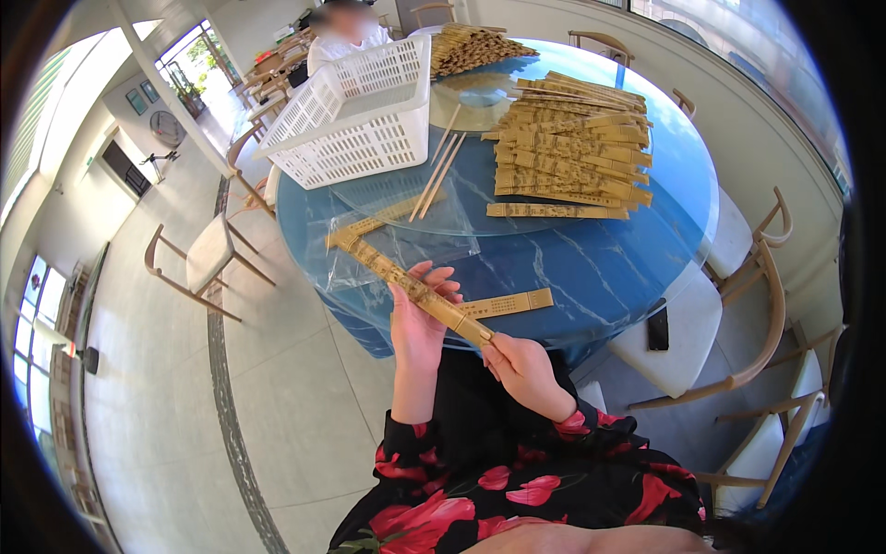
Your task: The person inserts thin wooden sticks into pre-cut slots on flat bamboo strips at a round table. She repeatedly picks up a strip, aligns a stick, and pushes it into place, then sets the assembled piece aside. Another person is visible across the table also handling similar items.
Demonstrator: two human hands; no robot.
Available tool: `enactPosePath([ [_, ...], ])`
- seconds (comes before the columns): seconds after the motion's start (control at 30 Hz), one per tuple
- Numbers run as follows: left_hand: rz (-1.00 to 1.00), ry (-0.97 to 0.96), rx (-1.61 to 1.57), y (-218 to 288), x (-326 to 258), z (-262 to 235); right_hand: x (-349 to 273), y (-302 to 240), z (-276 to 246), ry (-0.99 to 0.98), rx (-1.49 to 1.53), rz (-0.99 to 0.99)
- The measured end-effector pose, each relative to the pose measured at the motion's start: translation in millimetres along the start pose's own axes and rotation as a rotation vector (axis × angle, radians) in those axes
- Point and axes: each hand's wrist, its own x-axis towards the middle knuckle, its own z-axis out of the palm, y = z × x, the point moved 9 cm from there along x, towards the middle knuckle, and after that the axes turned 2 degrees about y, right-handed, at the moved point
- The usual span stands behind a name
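Observation:
A long gold paper chopstick sleeve with dark print slants across the near side of the table. My left hand holds it near the middle, thumb against one edge and fingers partly spread behind. At its near end my right hand pinches the sleeve between thumb and fingers. Beneath it another sleeve lies flat by the table's front edge. A clear plastic bag lies beyond my left hand, with a gold sleeve on or inside it; I cannot tell which. Several thin wooden chopsticks rest past it.
A big pile of gold sleeves covers the right of the round blue table. A white slatted basket stands at the left, with another gold pile behind. Chairs surround the table; a person sits beyond. A dark phone lies on a seat.

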Motion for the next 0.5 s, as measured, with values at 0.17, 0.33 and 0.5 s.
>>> enactPosePath([
  [0.17, 0.016, -0.171, -0.489, 13.0, 14.2, -20.0, -15.7, -1.4, 11.5, -0.218, 0.331, 0.110],
  [0.33, -0.033, -0.104, -0.567, 6.6, 9.6, -16.5, -20.0, 2.6, 16.2, -0.265, 0.459, 0.046],
  [0.5, 0.016, -0.090, -0.487, 7.8, -2.2, -11.6, -17.9, -9.4, 11.7, -0.109, 0.232, -0.111],
])
